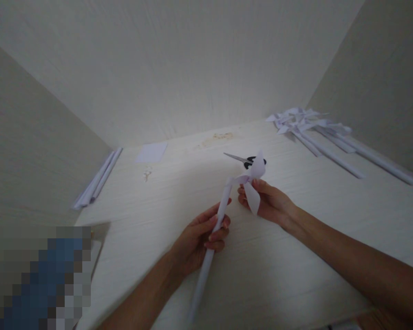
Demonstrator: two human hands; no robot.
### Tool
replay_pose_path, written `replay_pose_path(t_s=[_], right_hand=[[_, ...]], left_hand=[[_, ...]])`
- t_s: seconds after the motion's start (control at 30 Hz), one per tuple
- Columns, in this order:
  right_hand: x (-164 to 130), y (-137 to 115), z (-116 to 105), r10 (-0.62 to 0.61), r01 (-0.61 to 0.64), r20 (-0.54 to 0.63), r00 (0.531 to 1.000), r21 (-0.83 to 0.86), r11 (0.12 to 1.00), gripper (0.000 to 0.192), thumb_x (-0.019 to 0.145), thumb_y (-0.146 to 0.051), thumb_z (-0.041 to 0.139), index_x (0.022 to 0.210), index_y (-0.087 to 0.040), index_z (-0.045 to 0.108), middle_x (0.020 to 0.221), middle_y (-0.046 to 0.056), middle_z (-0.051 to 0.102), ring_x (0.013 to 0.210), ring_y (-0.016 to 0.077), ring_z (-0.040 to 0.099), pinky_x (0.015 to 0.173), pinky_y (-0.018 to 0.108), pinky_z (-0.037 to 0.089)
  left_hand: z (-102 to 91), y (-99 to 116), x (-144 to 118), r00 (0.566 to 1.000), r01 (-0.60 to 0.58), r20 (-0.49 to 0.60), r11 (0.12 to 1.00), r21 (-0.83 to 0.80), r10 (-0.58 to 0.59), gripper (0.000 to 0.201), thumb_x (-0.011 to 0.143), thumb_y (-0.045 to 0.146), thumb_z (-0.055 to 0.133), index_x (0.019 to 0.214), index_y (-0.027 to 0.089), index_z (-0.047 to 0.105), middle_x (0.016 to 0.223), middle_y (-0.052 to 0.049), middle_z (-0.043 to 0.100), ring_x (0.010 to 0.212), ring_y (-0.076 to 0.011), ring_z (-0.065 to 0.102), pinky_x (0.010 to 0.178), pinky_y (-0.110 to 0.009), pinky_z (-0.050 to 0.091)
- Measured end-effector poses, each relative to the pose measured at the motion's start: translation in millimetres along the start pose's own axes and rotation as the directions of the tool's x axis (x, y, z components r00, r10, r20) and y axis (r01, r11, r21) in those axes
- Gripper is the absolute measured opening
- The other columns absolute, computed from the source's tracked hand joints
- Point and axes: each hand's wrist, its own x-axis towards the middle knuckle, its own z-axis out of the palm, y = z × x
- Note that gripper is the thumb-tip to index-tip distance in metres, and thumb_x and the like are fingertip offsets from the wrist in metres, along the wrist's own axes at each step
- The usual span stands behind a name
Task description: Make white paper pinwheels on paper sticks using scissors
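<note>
My left hand [206, 238] is wrapped round a rolled white paper tube [203, 275], which leans with its upper end pointing away from me. At that upper end the paper bends over to the right into a twisted strip with pointed, petal-like flaps [253, 197]. My right hand [265, 197] pinches this paper part beside the knot, its fingertips partly behind a flap. Just beyond the flaps lies a pair of scissors [239, 158] with black handles, its blades pointing left. One flap covers part of the handles.
Several similar paper tubes with flaps [303, 123] lie piled at the back right. Plain rolled tubes [103, 181] rest along the left wall. A white paper sheet [151, 152] and small scraps [147, 173] lie at the back left. Walls [192, 68] enclose the table's back and sides.
</note>
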Motion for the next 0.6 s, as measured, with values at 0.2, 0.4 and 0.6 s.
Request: replay_pose_path(t_s=[0.2, 0.4, 0.6], right_hand=[[-1.1, 1.5, 5.1, -0.061, 0.064, 0.05, 0.997, -0.059, 0.996, 0.02, 0.05, -0.024, 0.079, 0.055, -0.018, 0.061, 0.058, -0.005, 0.06, 0.057, 0.0074, 0.055, 0.06, 0.02, 0.045], [-1.2, 3.8, 4.5, -0.111, 0.124, 0.104, 0.988, -0.133, 0.983, 0.028, 0.056, -0.022, 0.075, 0.082, -0.022, 0.064, 0.074, -0.003, 0.064, 0.068, 0.0107, 0.057, 0.068, 0.025, 0.045], [-1.2, 2.9, 5.3, -0.053, 0.075, 0.151, 0.987, -0.144, 0.987, 0.039, 0.056, -0.026, 0.074, 0.093, -0.022, 0.06, 0.086, 0.001, 0.064, 0.075, 0.0148, 0.057, 0.071, 0.031, 0.045]], left_hand=[[-0.9, -1.5, -0.2, 1.0, -0.012, -0.014, 0.998, 0.061, 0.013, 0.03, 0.075, 0.009, 0.052, 0.104, 0.016, 0.058, 0.071, -0.002, 0.049, 0.045, -0.0007, 0.034, 0.036, -0.008, 0.025], [-1.8, -2.0, 0.0, 1.0, -0.012, 0.004, 0.994, 0.111, 0.011, 0.032, 0.075, 0.01, 0.054, 0.106, 0.018, 0.057, 0.07, -0.002, 0.048, 0.045, -0.0013, 0.032, 0.036, -0.01, 0.023], [-2.2, -3.6, 0.1, 1.0, 0.005, 0.018, 0.99, 0.143, -0.008, 0.031, 0.075, 0.013, 0.055, 0.105, 0.018, 0.058, 0.069, -0.002, 0.048, 0.045, -0.0021, 0.031, 0.037, -0.013, 0.022]])
